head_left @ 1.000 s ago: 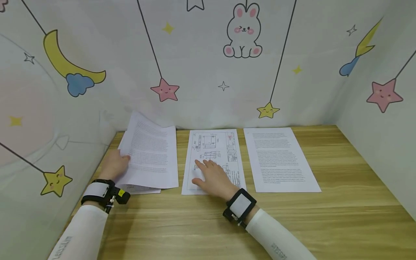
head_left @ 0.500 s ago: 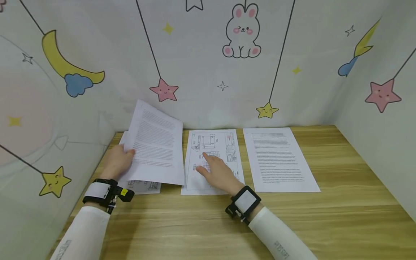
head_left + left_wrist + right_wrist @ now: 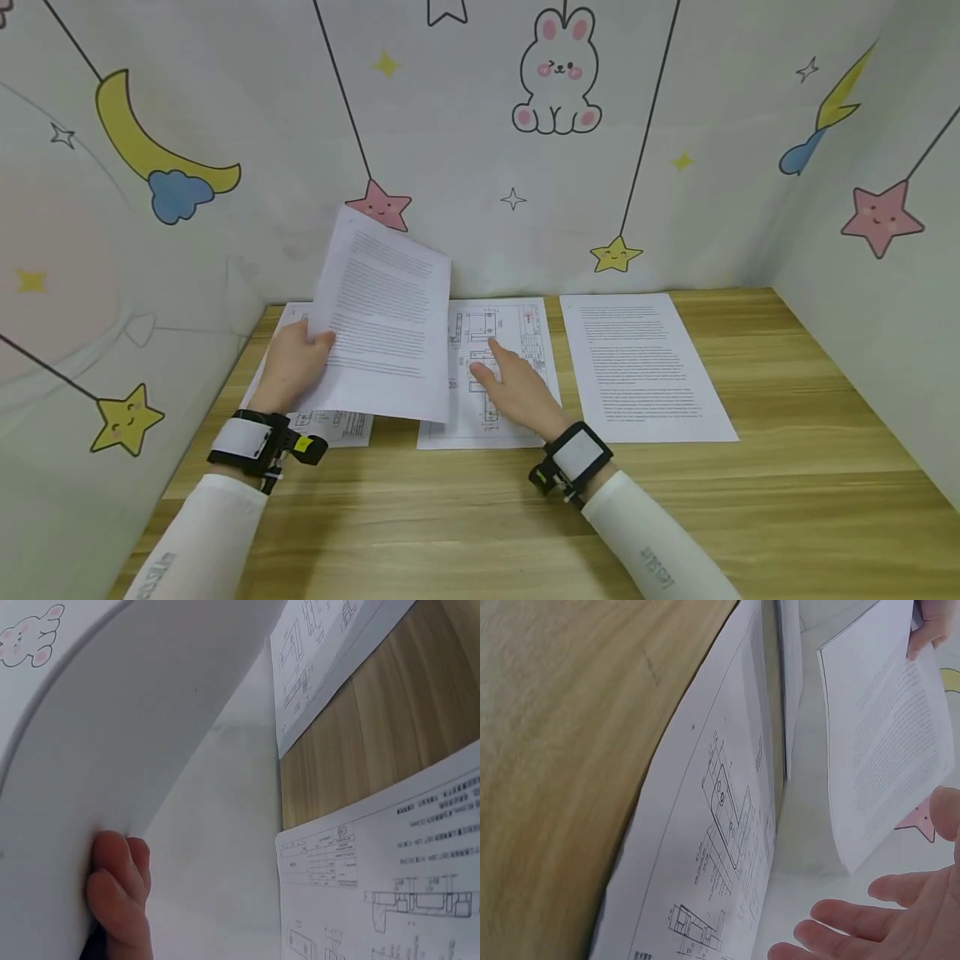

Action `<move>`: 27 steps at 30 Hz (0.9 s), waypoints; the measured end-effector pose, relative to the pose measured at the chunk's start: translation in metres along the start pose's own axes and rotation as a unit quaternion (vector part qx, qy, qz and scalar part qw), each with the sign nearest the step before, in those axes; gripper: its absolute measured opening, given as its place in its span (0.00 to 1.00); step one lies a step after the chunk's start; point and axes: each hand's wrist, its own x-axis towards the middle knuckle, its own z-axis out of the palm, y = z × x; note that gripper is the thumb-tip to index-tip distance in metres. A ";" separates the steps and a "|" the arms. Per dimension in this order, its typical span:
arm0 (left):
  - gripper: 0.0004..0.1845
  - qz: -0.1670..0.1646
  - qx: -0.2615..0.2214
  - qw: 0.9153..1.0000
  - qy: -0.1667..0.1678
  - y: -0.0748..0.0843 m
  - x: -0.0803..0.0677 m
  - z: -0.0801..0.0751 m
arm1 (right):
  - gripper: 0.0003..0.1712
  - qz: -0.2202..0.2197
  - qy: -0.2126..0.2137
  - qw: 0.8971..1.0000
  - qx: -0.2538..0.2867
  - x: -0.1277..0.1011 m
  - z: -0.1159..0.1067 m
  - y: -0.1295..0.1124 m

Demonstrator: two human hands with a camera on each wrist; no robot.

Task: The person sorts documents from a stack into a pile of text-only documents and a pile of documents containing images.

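My left hand pinches the left edge of a printed text sheet, held up off the table and tilted, its face toward the head camera. In the left wrist view its blank back curves past my curled fingers. Beneath it, partly covered, lies a sheet with a technical drawing on the left. A second drawing sheet lies in the middle, overlapped by the raised page in the head view. Over that sheet my right hand is spread with fingers extended, holding nothing; the right wrist view shows its fingers apart from the raised page.
Another printed text page lies flat on the right of the wooden table. A white cartoon-patterned curtain stands behind the table and along both sides.
My left hand has lifted the text sheet and moved it right, uncovering more of the left drawing sheet. My right hand has shifted slightly right and farther from me.
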 end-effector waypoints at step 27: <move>0.23 0.039 -0.106 0.994 0.011 0.042 0.004 0.075 | 0.45 0.067 0.038 0.995 0.057 0.006 -0.030 0.023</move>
